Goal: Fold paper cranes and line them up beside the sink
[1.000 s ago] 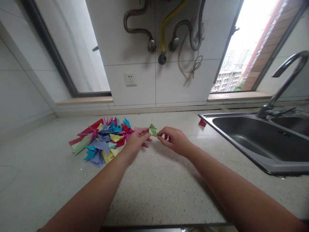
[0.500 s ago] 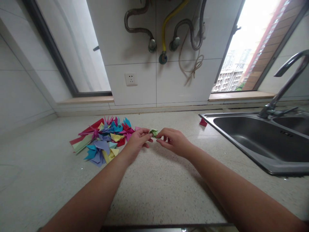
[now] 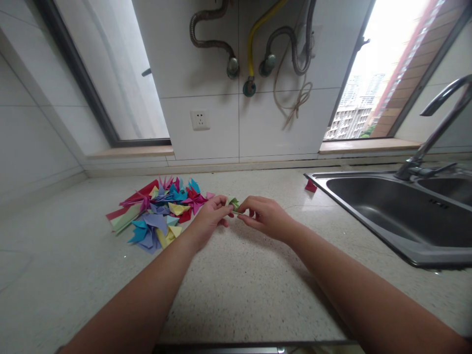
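Between my hands, a little above the counter, is a small piece of folded green paper [image 3: 233,202]. My left hand [image 3: 212,216] pinches its left side between thumb and fingers. At its lower right edge, the fingertips of my right hand [image 3: 266,215] close on the paper. The exact folds are too small to make out. Just left of my left hand lies a pile of folded paper pieces [image 3: 157,221] in blue, purple, yellow, pink, red and pale green.
A small red paper piece [image 3: 310,186] lies by the left corner of the steel sink [image 3: 376,216], whose faucet [image 3: 416,160] rises at the right. Behind the speckled counter [image 3: 236,290] stands a tiled wall with a socket [image 3: 200,120] and hoses [image 3: 250,49].
The green paper has shifted slightly left and turned a little in my fingers. My right fingertips have moved slightly along its lower edge.
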The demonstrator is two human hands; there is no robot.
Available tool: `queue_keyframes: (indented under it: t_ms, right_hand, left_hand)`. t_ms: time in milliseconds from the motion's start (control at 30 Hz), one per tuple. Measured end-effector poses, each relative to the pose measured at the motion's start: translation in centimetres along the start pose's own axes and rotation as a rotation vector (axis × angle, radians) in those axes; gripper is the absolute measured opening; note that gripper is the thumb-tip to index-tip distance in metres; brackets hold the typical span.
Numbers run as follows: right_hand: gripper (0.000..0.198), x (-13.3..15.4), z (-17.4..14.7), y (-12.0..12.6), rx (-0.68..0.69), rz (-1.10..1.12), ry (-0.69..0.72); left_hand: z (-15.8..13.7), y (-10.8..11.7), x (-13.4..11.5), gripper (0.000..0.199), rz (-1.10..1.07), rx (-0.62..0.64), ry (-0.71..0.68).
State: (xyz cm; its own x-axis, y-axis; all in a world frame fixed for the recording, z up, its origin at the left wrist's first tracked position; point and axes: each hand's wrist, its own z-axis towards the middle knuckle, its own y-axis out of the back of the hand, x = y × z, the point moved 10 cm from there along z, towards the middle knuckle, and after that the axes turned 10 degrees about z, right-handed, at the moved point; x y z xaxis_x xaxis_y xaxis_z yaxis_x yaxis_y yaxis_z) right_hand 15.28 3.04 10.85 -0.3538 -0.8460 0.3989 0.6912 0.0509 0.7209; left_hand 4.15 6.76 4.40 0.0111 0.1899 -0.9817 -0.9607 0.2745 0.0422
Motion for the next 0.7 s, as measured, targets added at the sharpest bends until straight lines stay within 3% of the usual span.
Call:
queue_keyframes:
  t_ms: [700]
  right_hand:
    - [0.012,-0.21,-0.1,0.25,-0.005,0.003,-0.044]
  left_hand:
    - [-0.36,-0.52,0.02,0.029,-0.135,0.042,0.055]
